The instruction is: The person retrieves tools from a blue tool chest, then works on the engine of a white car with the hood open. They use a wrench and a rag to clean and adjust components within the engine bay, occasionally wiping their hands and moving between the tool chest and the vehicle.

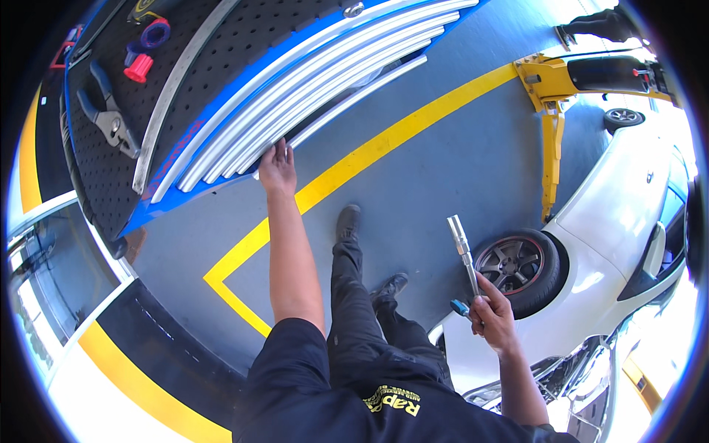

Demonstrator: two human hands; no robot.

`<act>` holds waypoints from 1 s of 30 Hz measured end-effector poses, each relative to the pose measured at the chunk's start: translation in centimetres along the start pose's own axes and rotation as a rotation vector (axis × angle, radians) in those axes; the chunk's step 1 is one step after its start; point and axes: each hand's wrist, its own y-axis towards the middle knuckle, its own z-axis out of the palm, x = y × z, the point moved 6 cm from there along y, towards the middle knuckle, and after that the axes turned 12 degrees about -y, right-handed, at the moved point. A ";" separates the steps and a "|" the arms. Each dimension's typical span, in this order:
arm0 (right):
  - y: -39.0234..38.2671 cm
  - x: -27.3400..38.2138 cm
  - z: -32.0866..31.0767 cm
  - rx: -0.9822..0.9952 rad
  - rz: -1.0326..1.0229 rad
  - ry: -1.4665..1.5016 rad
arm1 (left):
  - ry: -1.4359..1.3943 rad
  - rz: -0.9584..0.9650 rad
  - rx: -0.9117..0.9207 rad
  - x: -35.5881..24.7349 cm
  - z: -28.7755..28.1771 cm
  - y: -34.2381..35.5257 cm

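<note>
My left hand (278, 171) reaches up to the near end of a partly pulled-out drawer (353, 105), low on a blue tool chest. The fingers are hooked over the drawer's silver edge; their tips lie against the dark gap. Its contents are mostly hidden. My right hand (496, 319) is closed around a socket wrench (463, 247), held in front of the car's wheel. A silver socket and shaft point up and away from the hand. A teal end of the tool sticks out to the left of the fingers.
Slip-joint pliers (111, 122) and a red plastic piece (139, 69) lie on the chest's black perforated top (214, 59). At right stand a white car (591, 214) with its wheel (515, 264) and a yellow lift arm (552, 148). Another person's leg (602, 26) shows top right.
</note>
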 end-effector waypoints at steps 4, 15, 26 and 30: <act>-0.3 -1.3 0.2 0.006 -0.017 0.025 | -0.163 -0.060 0.008 0.4 1.8 -2.0; -1.2 -2.9 -0.5 -0.012 0.006 0.048 | 0.327 -0.159 -0.145 6.1 -8.9 -16.5; -2.9 -6.2 -3.1 -0.097 0.008 0.144 | 0.930 -0.486 -0.174 7.3 -14.8 -25.9; -3.6 -7.3 -2.8 -0.090 0.020 0.163 | 1.152 -0.673 0.023 6.7 -11.7 -25.2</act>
